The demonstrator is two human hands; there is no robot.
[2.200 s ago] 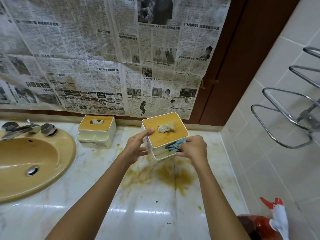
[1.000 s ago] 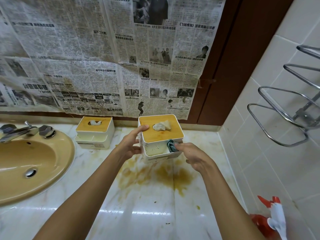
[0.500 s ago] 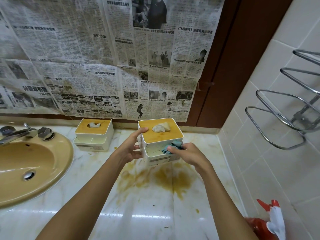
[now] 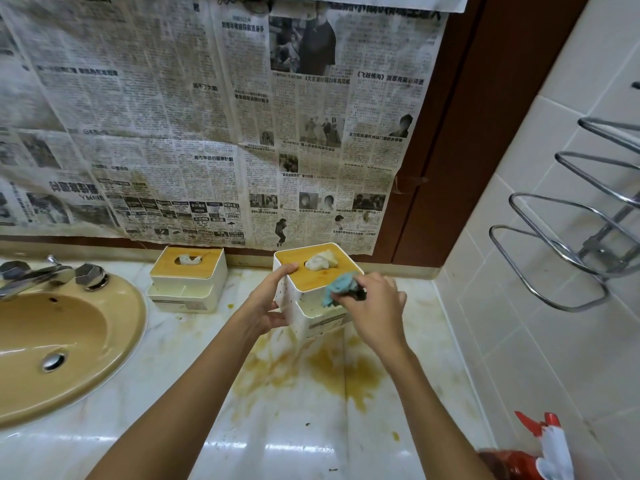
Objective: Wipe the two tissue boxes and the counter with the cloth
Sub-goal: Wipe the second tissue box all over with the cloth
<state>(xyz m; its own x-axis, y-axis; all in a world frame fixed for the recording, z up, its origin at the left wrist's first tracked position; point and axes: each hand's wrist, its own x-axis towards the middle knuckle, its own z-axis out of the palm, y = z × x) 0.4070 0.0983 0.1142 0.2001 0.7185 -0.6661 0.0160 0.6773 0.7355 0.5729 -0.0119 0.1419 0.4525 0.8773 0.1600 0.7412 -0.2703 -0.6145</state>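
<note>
1. Newspaper point(image 4: 173, 116), yellowed sheets, covered the wall behind the counter.
2. Counter point(image 4: 294, 427), glossy pale marble, bore a broad yellow-brown stain point(image 4: 332, 368) near its middle.
3. Basin point(image 4: 69, 341), tan, sat in the counter at left, with a chrome tap point(image 4: 38, 275) at its rear rim.
4. Towel rack point(image 4: 554, 258), chrome wire, was fixed to the tiled right wall.
5. Held tissue box point(image 4: 313, 315), white with a wooden lid, was tilted above the stain.
6. Second tissue box point(image 4: 188, 278), same pattern, stood on the counter by the back wall, between the basin and the held box.
7. Left hand point(image 4: 268, 299) gripped the held box's left wall, one digit on the lid's edge.
8. Right hand point(image 4: 374, 306), fingers bunched tight round the cloth, pressed it against the lid's near right corner.
9. Spray bottle point(image 4: 540, 455), red with a white trigger, stood at the lower right, partly cut off.
10. Cloth point(image 4: 337, 289), blue-green, was crumpled.
</note>
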